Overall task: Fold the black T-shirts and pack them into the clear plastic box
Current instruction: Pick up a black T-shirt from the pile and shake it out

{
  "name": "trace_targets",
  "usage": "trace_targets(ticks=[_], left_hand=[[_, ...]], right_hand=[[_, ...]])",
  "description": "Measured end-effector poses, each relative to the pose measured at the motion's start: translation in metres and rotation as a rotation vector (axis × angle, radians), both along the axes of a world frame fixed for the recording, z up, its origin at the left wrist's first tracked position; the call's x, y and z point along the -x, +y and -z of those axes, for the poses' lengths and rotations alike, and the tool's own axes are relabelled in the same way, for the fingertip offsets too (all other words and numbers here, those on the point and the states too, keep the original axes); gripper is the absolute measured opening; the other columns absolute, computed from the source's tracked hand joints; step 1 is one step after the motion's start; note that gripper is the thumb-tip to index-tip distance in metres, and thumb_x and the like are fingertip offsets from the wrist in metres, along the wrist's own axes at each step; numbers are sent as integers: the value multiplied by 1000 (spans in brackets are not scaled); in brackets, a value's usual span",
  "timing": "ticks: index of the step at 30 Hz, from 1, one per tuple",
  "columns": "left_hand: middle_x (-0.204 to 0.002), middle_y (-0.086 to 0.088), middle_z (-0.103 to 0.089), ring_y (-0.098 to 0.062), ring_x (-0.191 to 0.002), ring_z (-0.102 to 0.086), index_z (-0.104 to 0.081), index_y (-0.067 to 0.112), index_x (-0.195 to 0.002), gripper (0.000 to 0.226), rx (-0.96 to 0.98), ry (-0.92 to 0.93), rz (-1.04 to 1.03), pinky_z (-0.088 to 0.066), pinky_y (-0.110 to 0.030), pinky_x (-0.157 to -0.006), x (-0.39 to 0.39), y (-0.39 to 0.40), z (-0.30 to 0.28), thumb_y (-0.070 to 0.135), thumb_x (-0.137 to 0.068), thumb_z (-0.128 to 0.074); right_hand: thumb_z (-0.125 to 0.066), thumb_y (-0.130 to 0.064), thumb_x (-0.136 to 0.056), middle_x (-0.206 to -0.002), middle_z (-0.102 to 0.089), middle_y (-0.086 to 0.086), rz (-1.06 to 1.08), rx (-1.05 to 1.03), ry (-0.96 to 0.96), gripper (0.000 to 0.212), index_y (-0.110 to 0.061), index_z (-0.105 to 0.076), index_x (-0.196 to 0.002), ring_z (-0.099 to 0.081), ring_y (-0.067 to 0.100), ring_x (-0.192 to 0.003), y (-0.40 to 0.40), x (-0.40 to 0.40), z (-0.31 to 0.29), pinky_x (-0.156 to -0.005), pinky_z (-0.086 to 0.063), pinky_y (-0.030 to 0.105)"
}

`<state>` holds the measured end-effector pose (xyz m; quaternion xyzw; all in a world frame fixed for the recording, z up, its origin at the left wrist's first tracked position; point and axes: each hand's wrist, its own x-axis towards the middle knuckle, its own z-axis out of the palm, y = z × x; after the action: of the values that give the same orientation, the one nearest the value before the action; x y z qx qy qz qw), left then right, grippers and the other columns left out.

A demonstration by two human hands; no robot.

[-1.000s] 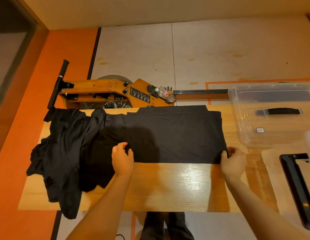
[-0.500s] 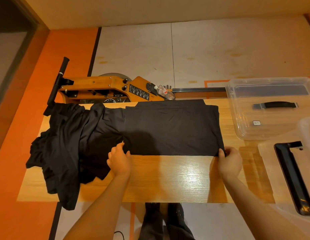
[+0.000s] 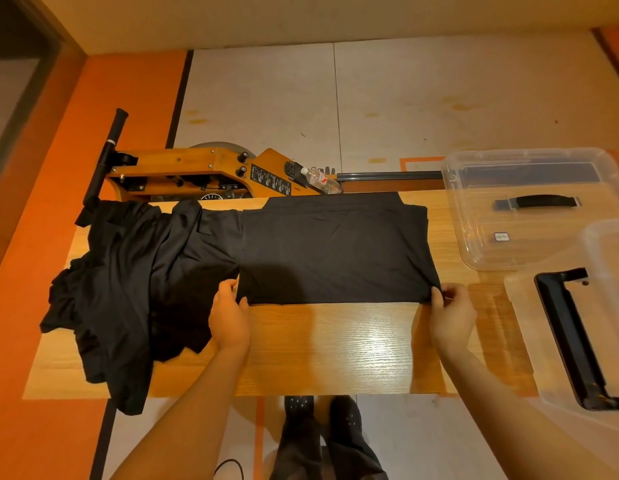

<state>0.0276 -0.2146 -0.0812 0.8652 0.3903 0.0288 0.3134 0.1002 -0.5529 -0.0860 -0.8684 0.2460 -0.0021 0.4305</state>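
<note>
While both hands pin its near corners, a black T-shirt (image 3: 335, 251) lies flattened across the wooden worktop (image 3: 335, 348), set up for its next fold.

Spread square mid-worktop, the shirt offers straight edges; the heap of unfolded shirts (image 3: 128, 278) waits at the left, the clear plastic box (image 3: 474, 251) stands open at the right within reach, its lid (image 3: 529, 306) nearer. The left hand (image 3: 230, 315) and right hand (image 3: 451, 315) each pinch a hem corner, fingers closed on cloth, likely to lift evenly.

One box (image 3: 529, 209), one lid (image 3: 578, 334), two hands.
</note>
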Motion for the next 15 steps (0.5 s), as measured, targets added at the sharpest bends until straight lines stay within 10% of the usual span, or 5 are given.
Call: trace_targets(ticks=[15], left_hand=[[-111,-18,-58,-31,-102,-58,-59,6,-114,21,66,-25,15,-48,-37,-84,63,1,1,3,-93,-58]], right_hand=[[-61,-9,-94,-93,-59,6,37,-68,69,9,-4,-60,-102,-55,21,-87,-20,55,-16,-77,-42,32]])
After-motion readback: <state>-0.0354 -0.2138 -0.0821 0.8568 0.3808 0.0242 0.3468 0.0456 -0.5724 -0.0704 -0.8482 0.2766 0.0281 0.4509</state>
